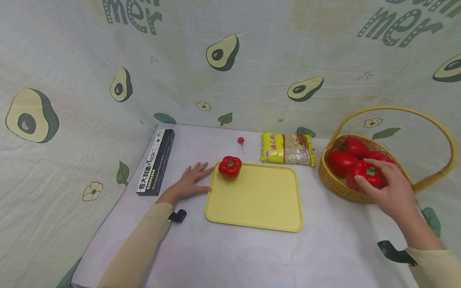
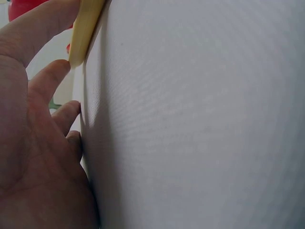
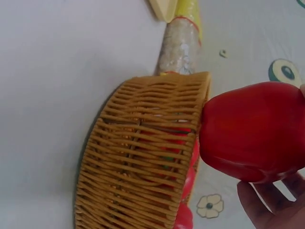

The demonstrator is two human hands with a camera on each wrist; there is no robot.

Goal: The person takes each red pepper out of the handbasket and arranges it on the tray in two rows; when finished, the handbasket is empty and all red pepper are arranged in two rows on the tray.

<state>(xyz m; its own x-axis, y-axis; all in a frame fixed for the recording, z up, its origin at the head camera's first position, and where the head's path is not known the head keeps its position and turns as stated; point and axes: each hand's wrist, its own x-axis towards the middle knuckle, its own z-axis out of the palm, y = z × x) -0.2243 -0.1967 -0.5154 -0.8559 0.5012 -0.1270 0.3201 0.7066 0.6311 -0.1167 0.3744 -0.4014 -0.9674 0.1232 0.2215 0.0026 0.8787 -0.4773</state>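
My right hand (image 1: 394, 190) grips a red bell pepper (image 1: 365, 175) with a green stem, thumb on one side and fingers on the other. In the right wrist view the bell pepper (image 3: 255, 131) is up at the rim of the wicker basket (image 3: 138, 152). Several red tomato-like fruits (image 1: 342, 162) lie inside the basket. My left hand (image 1: 189, 182) is spread flat on the table, with thumb and index finger at the left edge of the yellow tray (image 1: 259, 200). A second red bell pepper (image 1: 230, 167) sits in the tray's far left corner.
A black pasta box (image 1: 156, 162) lies left of my left hand. Behind the tray are a red lollipop (image 1: 241, 141) and a yellow bag of pasta (image 1: 288, 149). The basket's tall handle (image 1: 451, 152) arches up on the right, and a printed cloth (image 1: 259, 80) hangs behind the table.
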